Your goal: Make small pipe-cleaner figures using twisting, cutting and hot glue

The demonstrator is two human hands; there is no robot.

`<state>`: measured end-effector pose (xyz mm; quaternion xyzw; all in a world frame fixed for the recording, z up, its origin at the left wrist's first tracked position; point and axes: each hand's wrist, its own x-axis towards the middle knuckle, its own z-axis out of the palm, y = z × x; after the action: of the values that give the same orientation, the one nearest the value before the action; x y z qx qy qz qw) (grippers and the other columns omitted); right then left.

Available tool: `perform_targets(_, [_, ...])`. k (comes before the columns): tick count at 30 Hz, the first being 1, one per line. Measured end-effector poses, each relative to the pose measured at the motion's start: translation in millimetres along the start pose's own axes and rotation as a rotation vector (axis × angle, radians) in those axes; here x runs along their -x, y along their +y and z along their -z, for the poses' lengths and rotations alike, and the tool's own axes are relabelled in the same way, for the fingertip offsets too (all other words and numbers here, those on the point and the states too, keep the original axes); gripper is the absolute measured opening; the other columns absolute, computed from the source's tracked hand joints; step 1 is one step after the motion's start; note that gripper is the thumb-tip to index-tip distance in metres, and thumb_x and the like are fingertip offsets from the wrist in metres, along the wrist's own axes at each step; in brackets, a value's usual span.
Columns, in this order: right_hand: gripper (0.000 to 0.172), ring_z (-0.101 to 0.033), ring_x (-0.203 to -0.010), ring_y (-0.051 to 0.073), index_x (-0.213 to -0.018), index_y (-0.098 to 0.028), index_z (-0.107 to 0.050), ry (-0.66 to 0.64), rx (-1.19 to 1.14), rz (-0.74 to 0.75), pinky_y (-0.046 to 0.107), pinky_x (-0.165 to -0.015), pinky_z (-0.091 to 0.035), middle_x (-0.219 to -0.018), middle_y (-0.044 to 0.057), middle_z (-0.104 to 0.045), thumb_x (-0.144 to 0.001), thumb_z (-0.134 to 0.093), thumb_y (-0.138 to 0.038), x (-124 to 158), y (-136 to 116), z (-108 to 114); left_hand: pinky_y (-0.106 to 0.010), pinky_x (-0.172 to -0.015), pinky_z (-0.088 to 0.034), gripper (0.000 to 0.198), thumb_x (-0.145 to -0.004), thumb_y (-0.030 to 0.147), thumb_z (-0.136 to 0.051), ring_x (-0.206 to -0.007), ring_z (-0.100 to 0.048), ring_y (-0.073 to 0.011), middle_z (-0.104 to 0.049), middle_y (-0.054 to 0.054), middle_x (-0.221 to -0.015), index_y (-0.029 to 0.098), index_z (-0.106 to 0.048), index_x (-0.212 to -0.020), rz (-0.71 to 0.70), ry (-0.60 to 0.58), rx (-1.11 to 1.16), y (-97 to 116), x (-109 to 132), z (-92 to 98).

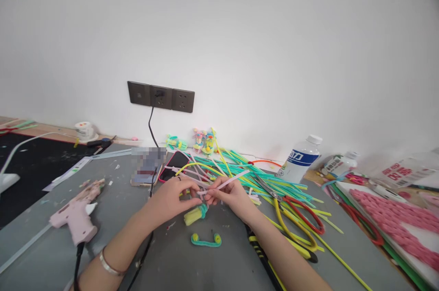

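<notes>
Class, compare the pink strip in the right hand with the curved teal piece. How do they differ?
The pink strip is held in the right hand; the curved teal piece lies untouched on the table. The strip's free end is fairly straight; the teal piece curves toward yellow ends. Both are slender.

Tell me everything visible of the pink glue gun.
The glue gun has a pale pink, plastic-looking body, a whitish trigger and brownish staining toward its nose. It lies on its side on the grey tabletop, left of the left hand, nose pointing away and rightward. A black cord leaves its handle. No hand touches it.
</notes>
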<state>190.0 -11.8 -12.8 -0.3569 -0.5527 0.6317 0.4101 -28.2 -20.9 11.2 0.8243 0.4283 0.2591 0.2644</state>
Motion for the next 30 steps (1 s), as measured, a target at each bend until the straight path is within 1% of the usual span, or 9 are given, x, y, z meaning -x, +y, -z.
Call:
perform_targets(5, [0.029, -0.068, -0.057, 0.012, -0.074, -0.016, -0.069, -0.063, -0.003, 0.012, 0.023, -0.057, -0.053, -0.068, 0.002, -0.074, -0.071, -0.084, -0.041, 0.2, 4.8, -2.0, -0.023, -0.068, -0.043, 0.007, -0.087, 0.026, -0.067, -0.08, -0.062, -0.0162, -0.069, 0.0, -0.081, 0.02, -0.069, -0.084, -0.122, 0.081, 0.007, 0.0, -0.1, -8.5])
perform_targets(10, [0.035, -0.066, -0.058, 0.012, -0.088, -0.015, -0.075, -0.105, 0.009, 0.045, 0.023, -0.059, -0.052, -0.072, 0.003, -0.073, -0.086, -0.07, -0.05, 1.1, 1.6, -0.1, -0.023, -0.065, -0.044, 0.016, -0.091, 0.019, -0.062, -0.073, -0.06, -0.014, -0.063, 0.0, -0.075, 0.019, -0.067, -0.077, -0.221, 0.172, -0.009, -4.8, 0.4, -7.1])
perform_targets(15, [0.048, -0.069, -0.067, 0.014, -0.102, -0.014, -0.076, -0.147, -0.152, 0.058, 0.026, -0.065, -0.053, -0.083, 0.01, -0.076, -0.091, -0.059, -0.057, 3.7, -0.9, -1.3, -0.023, -0.067, -0.046, 0.013, -0.089, 0.021, -0.067, -0.072, -0.061, -0.014, -0.064, 0.0, -0.075, 0.019, -0.066, -0.077, -0.296, 0.445, -0.011, -9.2, -0.1, -8.8])
perform_targets(18, [0.042, -0.07, -0.075, 0.015, -0.109, -0.016, -0.075, -0.168, -0.237, 0.085, 0.026, -0.071, -0.054, -0.095, 0.011, -0.077, -0.094, -0.06, -0.052, 6.6, -1.9, -4.2, -0.025, -0.072, -0.047, 0.014, -0.089, 0.016, -0.067, -0.07, -0.061, -0.0128, -0.063, 0.002, -0.071, 0.019, -0.064, -0.075, -0.377, 0.574, -0.017, -4.9, -0.2, -9.7])
perform_targets(21, [0.038, -0.07, -0.078, 0.015, -0.112, -0.02, -0.075, -0.194, -0.271, 0.104, 0.026, -0.073, -0.054, -0.101, 0.01, -0.077, -0.095, -0.06, -0.049, 9.5, -5.2, -5.9, -0.026, -0.075, -0.047, 0.015, -0.089, 0.014, -0.066, -0.071, -0.061, -0.0128, -0.064, 0.002, -0.072, 0.019, -0.063, -0.076, -0.416, 0.629, -0.005, -0.8, 0.5, -9.6])
perform_targets(23, [0.038, -0.07, -0.079, 0.015, -0.111, -0.02, -0.075, -0.205, -0.258, 0.103, 0.027, -0.075, -0.054, -0.101, 0.01, -0.077, -0.093, -0.061, -0.05, 10.5, -8.2, -4.7, -0.026, -0.075, -0.047, 0.015, -0.09, 0.016, -0.065, -0.072, -0.061, -0.0134, -0.065, 0.001, -0.073, 0.019, -0.064, -0.076, -0.389, 0.59, -0.001, -1.7, 0.9, -8.5])
perform_targets(24, [0.038, -0.07, -0.079, 0.016, -0.11, -0.019, -0.076, -0.203, -0.242, 0.097, 0.028, -0.075, -0.054, -0.099, 0.01, -0.077, -0.092, -0.063, -0.05, 10.6, -9.2, -3.1, -0.026, -0.074, -0.047, 0.015, -0.091, 0.017, -0.064, -0.073, -0.061, -0.0138, -0.065, 0.001, -0.073, 0.019, -0.065, -0.076, -0.356, 0.529, -0.001, -3.3, 0.8, -7.4])
perform_targets(28, [0.038, -0.069, -0.072, 0.015, -0.102, -0.016, -0.078, -0.092, -0.185, 0.055, 0.027, -0.072, -0.053, -0.089, 0.01, -0.078, -0.089, -0.067, -0.05, 7.6, -7.8, 7.1, -0.029, -0.076, -0.044, 0.009, -0.085, 0.018, -0.069, -0.086, -0.06, -0.0198, -0.07, 0.0, -0.078, 0.02, -0.069, -0.076, -0.088, 0.15, -0.101, -12.7, -1.1, 0.7])
perform_targets(30, [0.038, -0.068, -0.068, 0.013, -0.093, -0.015, -0.078, 0.01, -0.197, 0.054, 0.024, -0.067, -0.052, -0.084, 0.008, -0.076, -0.085, -0.071, -0.051, 4.9, -4.5, 11.5, -0.032, -0.078, -0.042, 0.006, -0.08, 0.024, -0.075, -0.089, -0.06, -0.0226, -0.072, -0.001, -0.082, 0.021, -0.071, -0.078, 0.047, 0.022, -0.158, -16.5, -2.0, 5.1])
